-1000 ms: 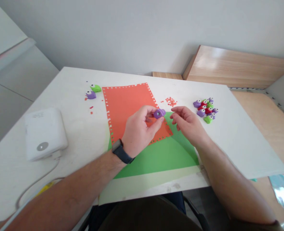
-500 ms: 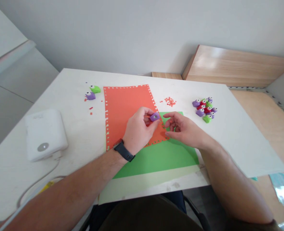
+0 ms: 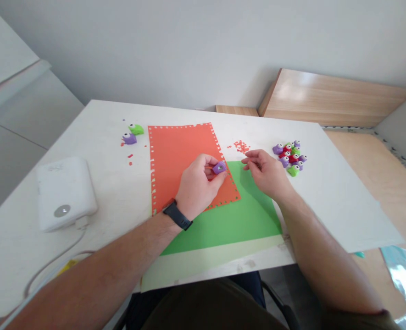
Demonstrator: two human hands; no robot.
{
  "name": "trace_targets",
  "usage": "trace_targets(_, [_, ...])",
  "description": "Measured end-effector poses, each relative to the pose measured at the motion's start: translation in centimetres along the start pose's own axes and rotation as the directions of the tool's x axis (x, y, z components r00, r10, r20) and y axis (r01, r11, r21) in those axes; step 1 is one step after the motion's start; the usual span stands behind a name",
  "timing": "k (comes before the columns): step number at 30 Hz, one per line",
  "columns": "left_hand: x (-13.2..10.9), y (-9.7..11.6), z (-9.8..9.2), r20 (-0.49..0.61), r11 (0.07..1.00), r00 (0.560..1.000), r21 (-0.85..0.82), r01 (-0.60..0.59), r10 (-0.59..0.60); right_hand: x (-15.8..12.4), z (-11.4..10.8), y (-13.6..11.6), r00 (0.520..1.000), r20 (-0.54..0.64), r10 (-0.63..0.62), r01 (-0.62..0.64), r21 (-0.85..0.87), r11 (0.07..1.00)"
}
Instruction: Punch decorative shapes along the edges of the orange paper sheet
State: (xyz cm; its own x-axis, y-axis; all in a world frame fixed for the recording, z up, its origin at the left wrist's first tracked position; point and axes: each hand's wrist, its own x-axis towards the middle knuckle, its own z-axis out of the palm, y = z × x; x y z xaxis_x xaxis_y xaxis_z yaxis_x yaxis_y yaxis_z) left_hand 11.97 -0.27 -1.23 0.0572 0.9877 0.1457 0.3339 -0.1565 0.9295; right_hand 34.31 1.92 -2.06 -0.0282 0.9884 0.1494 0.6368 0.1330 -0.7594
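Note:
My left hand (image 3: 198, 185) is closed on a small purple punch (image 3: 219, 167) above the right edge of an orange sheet (image 3: 182, 156). Small holes run along the borders of that sheet, which partly covers a green sheet (image 3: 237, 224). Over the upper right part of the green sheet is my right hand (image 3: 265, 173), its fingers bent and apart, with nothing visible between them. Small orange paper bits (image 3: 241, 146) lie just beyond it. Farther right stands a cluster of purple, red and green punches (image 3: 293, 158) with eyes.
A green punch (image 3: 136, 129) and another purple punch (image 3: 130, 139) lie at the back left, near scattered bits. A white device (image 3: 67, 192) with a cable sits on the left of the white table (image 3: 116, 183). Wooden boards (image 3: 333, 96) are behind the table at right.
My right hand has moved away from my left hand, up and to the right, towards the paper bits and the cluster. My left hand has stayed nearly in place with the purple punch.

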Motion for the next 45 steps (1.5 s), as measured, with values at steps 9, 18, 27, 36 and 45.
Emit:
trace_targets(9, [0.0,-0.2,0.0,-0.01,1.0,1.0,-0.003,-0.02,0.02,0.7,-0.1,0.1,0.992,-0.121,0.037,-0.035,0.016,0.999])
trace_targets(18, [0.1,-0.5,-0.1,-0.011,0.999,0.999,0.004,-0.033,0.033,-2.0,-2.5,-2.3,0.816,0.503,-0.286,0.375,-0.083,0.923])
trace_targets(27, [0.3,-0.3,-0.2,-0.019,0.999,0.999,0.014,-0.032,0.032,-1.7,-1.8,-2.5,0.789,0.482,-0.381,0.433,0.005,0.902])
trace_targets(36, [0.3,1.0,-1.8,0.014,0.998,0.998,-0.005,-0.062,0.062,-2.1,-0.4,-3.9,0.932,0.293,-0.215,0.096,0.372,0.923])
trace_targets(45, [0.1,1.2,-3.2,0.109,0.984,0.987,0.12,-0.133,0.12,-2.4,1.9,-5.2,0.977,0.212,-0.023,-0.127,0.665,0.736])
